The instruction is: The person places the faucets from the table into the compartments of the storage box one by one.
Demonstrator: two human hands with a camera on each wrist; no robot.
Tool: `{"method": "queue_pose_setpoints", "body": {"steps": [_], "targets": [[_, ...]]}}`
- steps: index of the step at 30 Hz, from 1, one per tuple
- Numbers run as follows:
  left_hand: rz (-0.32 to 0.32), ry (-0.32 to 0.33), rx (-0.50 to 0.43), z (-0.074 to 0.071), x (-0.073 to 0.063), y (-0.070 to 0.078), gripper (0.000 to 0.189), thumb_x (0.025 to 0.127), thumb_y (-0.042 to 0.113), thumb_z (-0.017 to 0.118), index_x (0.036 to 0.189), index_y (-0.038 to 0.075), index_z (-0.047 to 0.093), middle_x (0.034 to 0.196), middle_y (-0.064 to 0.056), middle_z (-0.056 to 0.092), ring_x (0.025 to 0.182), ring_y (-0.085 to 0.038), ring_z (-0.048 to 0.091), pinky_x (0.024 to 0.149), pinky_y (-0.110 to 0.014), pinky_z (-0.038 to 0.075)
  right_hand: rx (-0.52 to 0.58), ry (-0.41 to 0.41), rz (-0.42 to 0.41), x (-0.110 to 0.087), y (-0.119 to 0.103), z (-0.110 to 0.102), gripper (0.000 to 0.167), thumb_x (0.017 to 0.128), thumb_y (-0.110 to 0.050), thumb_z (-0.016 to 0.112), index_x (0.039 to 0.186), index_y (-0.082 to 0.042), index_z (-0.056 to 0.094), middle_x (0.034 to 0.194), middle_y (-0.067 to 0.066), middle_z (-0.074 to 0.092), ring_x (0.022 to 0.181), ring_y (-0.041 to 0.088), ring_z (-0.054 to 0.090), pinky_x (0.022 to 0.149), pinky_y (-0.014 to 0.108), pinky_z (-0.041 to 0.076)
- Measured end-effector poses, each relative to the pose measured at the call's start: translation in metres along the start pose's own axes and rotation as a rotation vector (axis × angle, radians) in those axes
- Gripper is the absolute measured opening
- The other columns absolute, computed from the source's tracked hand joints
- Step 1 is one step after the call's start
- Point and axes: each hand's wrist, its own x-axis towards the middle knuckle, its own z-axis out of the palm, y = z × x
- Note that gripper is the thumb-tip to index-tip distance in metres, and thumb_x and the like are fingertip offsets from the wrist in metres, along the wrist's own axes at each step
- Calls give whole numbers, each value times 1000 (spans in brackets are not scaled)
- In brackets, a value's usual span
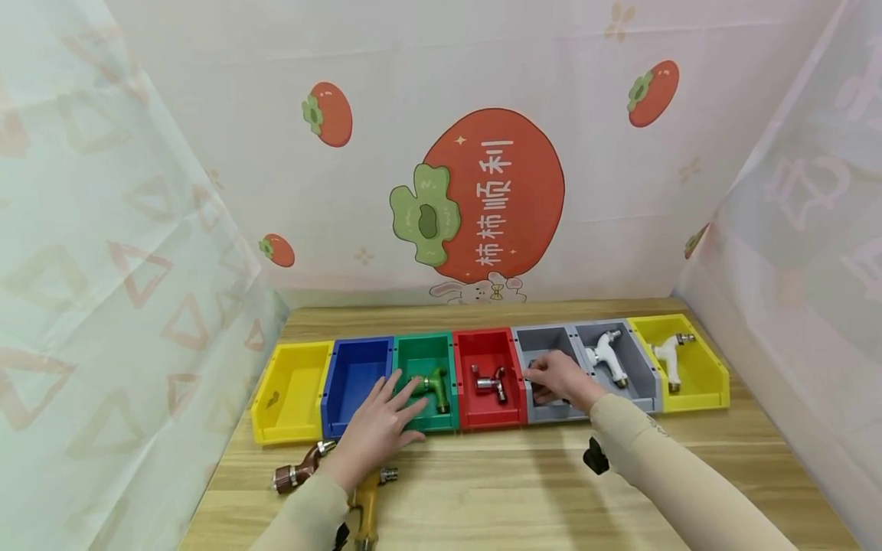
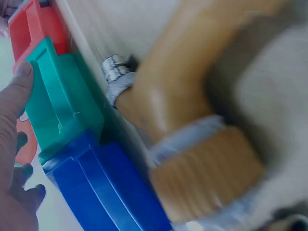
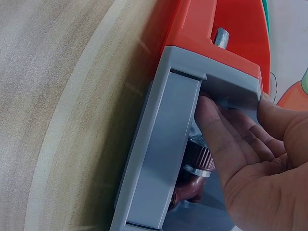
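My left hand [image 1: 379, 425] is spread over the front of the blue bin [image 1: 354, 383] and the green bin [image 1: 416, 348]. Its thumb overlaps the green bin's front rim in the left wrist view. A green faucet [image 1: 434, 386] lies in the green bin near those fingertips. My right hand [image 3: 260, 159] reaches into a grey bin [image 3: 166, 149], fingers along the inner side wall and thumb apart from them at the wall's rim. Below these fingers lies a dark red faucet [image 3: 192, 173], clear of their grasp. Under my left forearm is a yellow-brown faucet [image 2: 173, 86] on the table.
A red bin [image 1: 482, 340] holds a red and chrome faucet [image 1: 491, 383]. White faucets lie in another grey bin [image 1: 644, 383] and the right yellow bin [image 1: 710, 375]. At far left stands a yellow bin [image 1: 292, 390]. A brown-red faucet [image 1: 299, 471] rests on the table before it.
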Motion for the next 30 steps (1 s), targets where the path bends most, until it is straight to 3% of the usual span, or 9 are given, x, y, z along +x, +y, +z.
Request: {"method": "queue_pose_setpoints", "body": {"steps": [7,18,25,30], "targets": [[3,-53,-56,-9,-36,5,73,82,52,82,144,20,62,157,-14,46,145,-49,37,111,-67,38,8,-2,-11,-3,-1,0,22,103,-18,63,99,3,71,94,18,65,82,32,70,77,44,63],[-69,-334,-182,-24,-95,13,90,77,69,75,152,23,53,160,-16,41,142,-53,38,109,-70,37,-18,-3,-15,-4,-1,0,22,104,-18,61,105,1,73,95,15,66,82,29,70,75,42,63],[-99,-514,-220,-27,-110,15,89,76,80,67,152,36,51,159,-11,44,138,-49,45,98,-72,45,-15,-5,-25,-5,0,0,23,105,-18,61,107,2,72,96,16,66,81,29,70,75,42,63],[-101,-562,-231,-27,-113,16,86,77,81,64,150,37,53,161,-12,42,135,-48,48,91,-72,50,-17,-3,-24,-5,0,1,24,104,-17,61,110,3,72,95,16,65,81,29,70,75,43,63]]}}
